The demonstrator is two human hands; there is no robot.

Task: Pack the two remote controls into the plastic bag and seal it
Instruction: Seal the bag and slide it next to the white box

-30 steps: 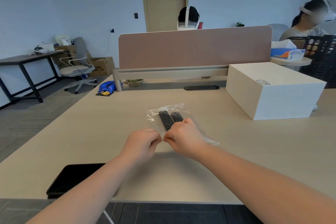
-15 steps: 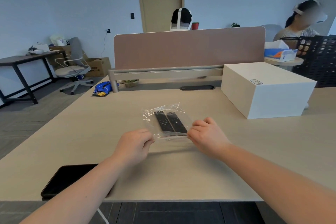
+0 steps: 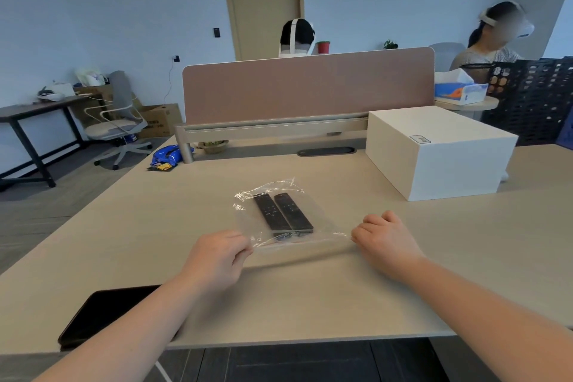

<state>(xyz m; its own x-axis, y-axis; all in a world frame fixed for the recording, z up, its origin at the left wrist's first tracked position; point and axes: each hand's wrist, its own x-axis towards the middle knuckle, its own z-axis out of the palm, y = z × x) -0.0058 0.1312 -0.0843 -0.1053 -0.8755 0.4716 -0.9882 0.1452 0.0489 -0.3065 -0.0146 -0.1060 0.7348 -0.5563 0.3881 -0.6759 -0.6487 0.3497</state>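
Two black remote controls lie side by side inside a clear plastic bag (image 3: 248,220) on the beige desk: the left remote (image 3: 270,211) and the right remote (image 3: 293,211). The bag's mouth faces me, with a thin red strip along it. My left hand (image 3: 217,257) pinches the near left corner of the bag. My right hand (image 3: 384,239) is curled at the near right corner, its fingertips at the bag's edge.
A black phone (image 3: 105,316) lies at the desk's near left edge. A white box (image 3: 434,152) stands at the right. A brown divider panel (image 3: 307,87) runs across the back. A blue packet (image 3: 167,156) sits at the far left. Two persons sit beyond the divider.
My hands were together at the middle of the bag's mouth. They have slid apart, the right hand moving right along the edge to the corner, the left to the left corner.
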